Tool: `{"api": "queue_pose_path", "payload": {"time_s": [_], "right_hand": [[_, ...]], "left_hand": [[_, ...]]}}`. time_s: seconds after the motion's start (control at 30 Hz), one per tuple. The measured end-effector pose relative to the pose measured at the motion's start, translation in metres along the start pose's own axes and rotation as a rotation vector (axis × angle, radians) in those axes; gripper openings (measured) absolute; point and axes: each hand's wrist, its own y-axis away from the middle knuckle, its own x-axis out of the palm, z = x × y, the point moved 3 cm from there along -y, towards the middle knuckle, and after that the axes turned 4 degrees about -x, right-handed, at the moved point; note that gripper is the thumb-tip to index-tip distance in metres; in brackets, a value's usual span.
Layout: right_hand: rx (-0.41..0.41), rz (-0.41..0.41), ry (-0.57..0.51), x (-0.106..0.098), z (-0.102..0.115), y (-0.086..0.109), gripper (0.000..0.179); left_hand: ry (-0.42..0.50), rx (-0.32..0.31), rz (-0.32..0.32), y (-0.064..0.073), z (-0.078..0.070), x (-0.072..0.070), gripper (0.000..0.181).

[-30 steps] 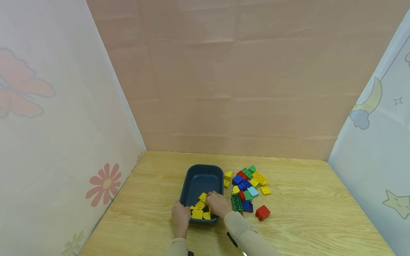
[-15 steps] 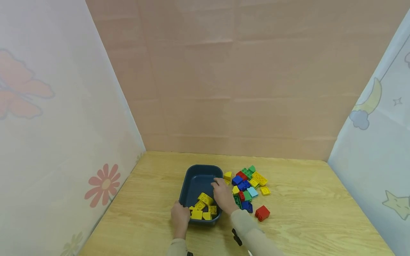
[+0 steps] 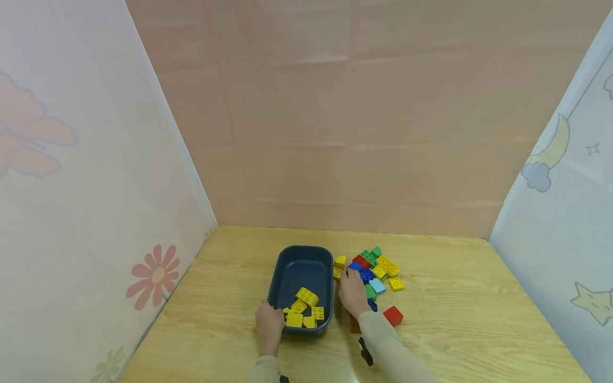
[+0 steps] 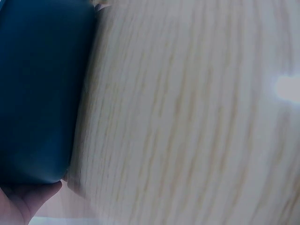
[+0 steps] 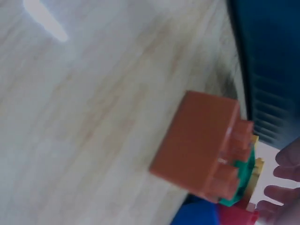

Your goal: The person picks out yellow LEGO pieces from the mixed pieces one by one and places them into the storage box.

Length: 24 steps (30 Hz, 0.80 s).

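Observation:
My left hand [image 3: 270, 322] holds the near left corner of a dark blue plastic bin [image 3: 276, 279], its thumb [image 4: 42, 194] against the outer wall in the left wrist view. Several yellow toy bricks [image 3: 294, 321] lie in the near end of the bin. Just right of the bin, my right hand [image 3: 353, 293] is over the edge of a loose brick pile, fingers [image 5: 288, 171] spread apart and loosely bent. I see nothing held in it, though its fingertips are partly cut off. A brown brick [image 5: 197, 145] stands under the right wrist.
Beyond the right hand lie blue, green, red and yellow bricks, with a light blue brick [image 3: 377, 286] among them. A red brick [image 3: 394, 316] sits apart to the right. Two yellow pieces, one a curved brick [image 3: 340, 261], are beside the bin's right wall.
My right hand has left the yellow bricks inside the bin, crossed its right rim and moved right to the loose pile. My left hand stays on the bin.

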Motion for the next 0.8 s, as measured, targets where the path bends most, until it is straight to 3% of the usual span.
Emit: {"api": "queue_pose_path", "payload": {"time_s": [0.47, 0.8], "right_hand": [[0.071, 0.157, 0.023, 0.0049, -0.0014, 0.0058, 0.036], [0.047, 0.121, 0.018, 0.0029, -0.0049, 0.0041, 0.022]], "left_hand": [[-0.02, -0.018, 0.008, -0.0016, 0.0023, 0.003, 0.036], [-0.033, -0.035, 0.009, -0.0012, 0.0014, 0.0015, 0.035]]}}
